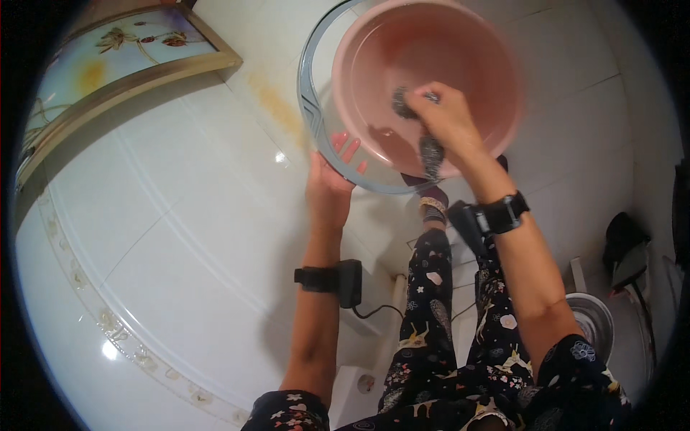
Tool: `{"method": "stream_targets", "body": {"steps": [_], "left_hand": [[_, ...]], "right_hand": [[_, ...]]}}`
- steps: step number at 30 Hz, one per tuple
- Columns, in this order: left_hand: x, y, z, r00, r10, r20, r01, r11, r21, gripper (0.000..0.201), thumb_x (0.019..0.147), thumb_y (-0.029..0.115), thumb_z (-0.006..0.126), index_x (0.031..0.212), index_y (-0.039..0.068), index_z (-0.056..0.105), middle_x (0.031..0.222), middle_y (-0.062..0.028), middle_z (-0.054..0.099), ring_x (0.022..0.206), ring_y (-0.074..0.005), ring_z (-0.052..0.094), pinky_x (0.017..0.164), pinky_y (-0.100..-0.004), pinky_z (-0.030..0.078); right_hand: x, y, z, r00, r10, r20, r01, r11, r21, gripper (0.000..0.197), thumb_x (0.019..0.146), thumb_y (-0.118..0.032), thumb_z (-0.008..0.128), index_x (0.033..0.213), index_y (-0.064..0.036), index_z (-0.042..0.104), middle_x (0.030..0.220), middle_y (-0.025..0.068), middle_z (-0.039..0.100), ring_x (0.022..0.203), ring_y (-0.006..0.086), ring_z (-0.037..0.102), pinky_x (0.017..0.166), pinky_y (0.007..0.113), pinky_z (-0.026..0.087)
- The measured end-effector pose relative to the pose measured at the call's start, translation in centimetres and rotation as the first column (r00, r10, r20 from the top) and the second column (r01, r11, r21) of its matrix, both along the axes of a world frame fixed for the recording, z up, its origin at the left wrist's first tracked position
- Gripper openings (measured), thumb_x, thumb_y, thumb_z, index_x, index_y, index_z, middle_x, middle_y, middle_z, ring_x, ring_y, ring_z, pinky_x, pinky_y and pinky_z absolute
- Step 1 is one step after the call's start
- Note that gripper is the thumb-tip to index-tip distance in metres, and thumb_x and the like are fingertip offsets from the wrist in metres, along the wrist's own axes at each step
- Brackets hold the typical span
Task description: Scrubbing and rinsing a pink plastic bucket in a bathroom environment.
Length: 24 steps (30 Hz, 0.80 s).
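Observation:
My left hand [332, 185] grips the lower left edge of a large round piece with a grey rim [310, 108]. Its middle looks see-through, and my fingertips show inside the rim. Partly behind it, a pink basin [503, 86] stands on the tiles. My right hand [447, 115] is over the basin, its fingers closed on a dark grey speckled cloth [431, 154]. One end of the cloth sticks out past my fingers; the other hangs down toward the grey rim. Whether it touches the rim I cannot tell.
A framed flower picture [129, 79] is at the upper left, above glossy white tiles [165, 237]. My legs [424, 302] in patterned trousers are below the basin. On the right are a metal bowl [593, 323] and a dark object with a long handle [627, 248].

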<state>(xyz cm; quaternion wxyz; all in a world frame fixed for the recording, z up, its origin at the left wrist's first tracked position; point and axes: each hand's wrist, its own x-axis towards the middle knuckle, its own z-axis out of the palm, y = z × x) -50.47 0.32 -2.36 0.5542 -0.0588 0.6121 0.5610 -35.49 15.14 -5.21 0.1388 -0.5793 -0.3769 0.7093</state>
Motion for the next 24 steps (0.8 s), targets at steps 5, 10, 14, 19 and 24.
{"method": "stream_targets", "body": {"steps": [5,10,14,19,24], "left_hand": [[0.0,1.8,1.4,0.995,-0.098,-0.034,0.101,0.988,0.114,0.046,0.1,0.037,0.026,0.123,0.001,0.044,0.083,-0.0081,0.056,0.073,-0.0179,0.054,0.072,-0.0317,0.043],[4.9,5.3,5.9,0.746,-0.578,-0.331,0.592,0.803,-0.066,0.038,0.097,0.03,0.042,0.117,-0.001,0.051,0.072,-0.0039,0.055,0.062,-0.0148,0.052,0.061,-0.0286,0.044],[6.9,6.9,9.8,0.176,-0.7,-0.692,0.689,0.589,-0.421,0.031,0.085,0.024,0.063,0.104,-0.001,0.061,0.083,-0.0082,0.063,0.068,-0.0179,0.058,0.065,-0.0283,0.046],[6.5,6.1,10.7,-0.341,-0.494,-0.8,0.856,0.189,-0.482,0.04,0.079,0.04,0.061,0.097,0.005,0.063,0.083,-0.0089,0.062,0.077,-0.0282,0.055,0.074,-0.0354,0.041],[4.6,5.3,11.6,-0.404,-0.544,-0.736,0.867,0.03,-0.498,0.042,0.079,0.047,0.055,0.093,0.007,0.063,0.078,-0.007,0.056,0.078,-0.0247,0.052,0.077,-0.0341,0.035]], "right_hand": [[8.6,-0.7,-0.4,0.961,-0.248,-0.12,0.208,0.939,-0.273,0.025,0.08,-0.023,0.067,0.088,-0.0008,0.061,0.071,0.0047,0.058,0.053,0.0098,0.051,0.046,0.022,0.041],[14.5,0.0,3.2,0.957,-0.288,-0.025,0.282,0.948,-0.15,0.025,0.08,-0.022,0.068,0.09,-0.0014,0.058,0.072,0.0029,0.057,0.053,0.0092,0.05,0.047,0.022,0.041],[17.2,2.1,6.5,0.915,-0.4,-0.049,0.394,0.914,-0.096,0.027,0.081,-0.02,0.068,0.097,-0.0017,0.057,0.083,0.0044,0.059,0.064,0.0104,0.055,0.051,0.022,0.043],[19.1,2.8,7.7,0.891,-0.427,-0.155,0.388,0.892,-0.231,0.036,0.08,-0.02,0.07,0.106,-0.0004,0.055,0.094,0.007,0.061,0.072,0.0118,0.057,0.056,0.022,0.045],[16.6,0.0,7.9,0.995,0.071,-0.068,-0.075,0.996,-0.057,0.061,0.073,-0.023,0.075,0.122,0.0016,0.049,0.104,0.0102,0.06,0.084,0.0128,0.058,0.068,0.024,0.048]]}}
